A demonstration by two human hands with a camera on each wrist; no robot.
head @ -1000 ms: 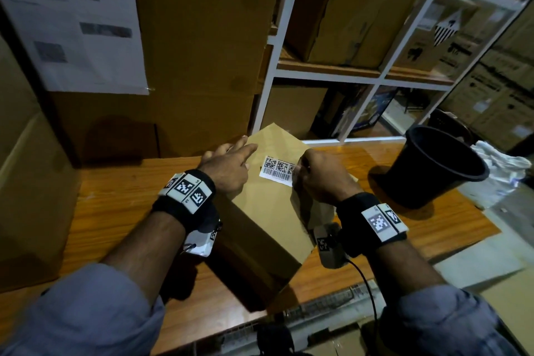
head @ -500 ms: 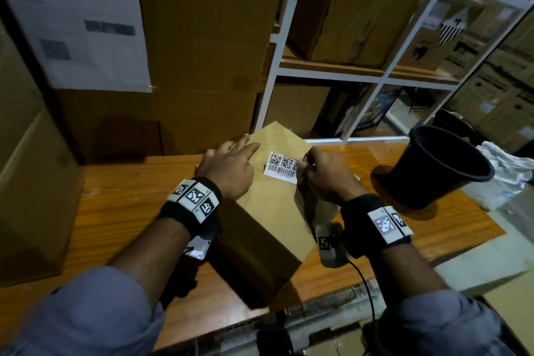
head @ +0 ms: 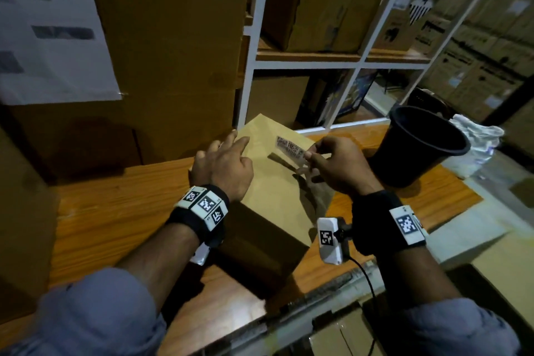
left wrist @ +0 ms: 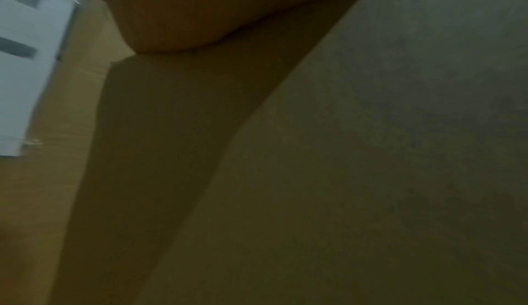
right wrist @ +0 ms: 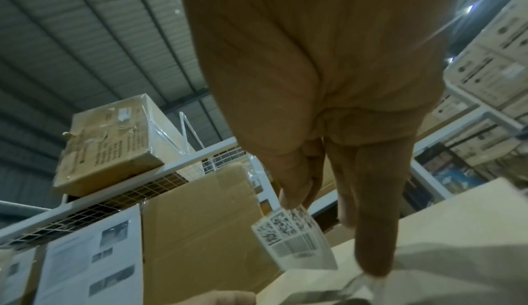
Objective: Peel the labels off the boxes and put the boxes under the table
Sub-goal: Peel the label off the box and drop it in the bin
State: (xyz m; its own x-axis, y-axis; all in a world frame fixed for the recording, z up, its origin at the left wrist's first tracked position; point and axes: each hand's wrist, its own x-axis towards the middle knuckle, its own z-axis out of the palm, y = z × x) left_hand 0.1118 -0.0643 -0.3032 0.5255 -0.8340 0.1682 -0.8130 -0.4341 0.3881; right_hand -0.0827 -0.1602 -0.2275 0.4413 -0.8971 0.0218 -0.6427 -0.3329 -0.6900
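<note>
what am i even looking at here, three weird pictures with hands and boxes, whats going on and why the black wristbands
No machine here: a person works with bare hands and wears three cameras. The big picture is from a camera on the head, looking down at both hands. The black bands with checkered squares hold a small camera on each wrist, and those give the other two pictures.

On the wooden table lies a brown box, with a black bucket to its right. The left hand rests flat on the box to steady it. The right hand pinches a white barcode label, which looks peeled off and lifted above the box. The right wrist picture shows that grip from below: fingers holding the same label. The left wrist picture is mostly dark cardboard, since that camera sits close against the box.
</note>
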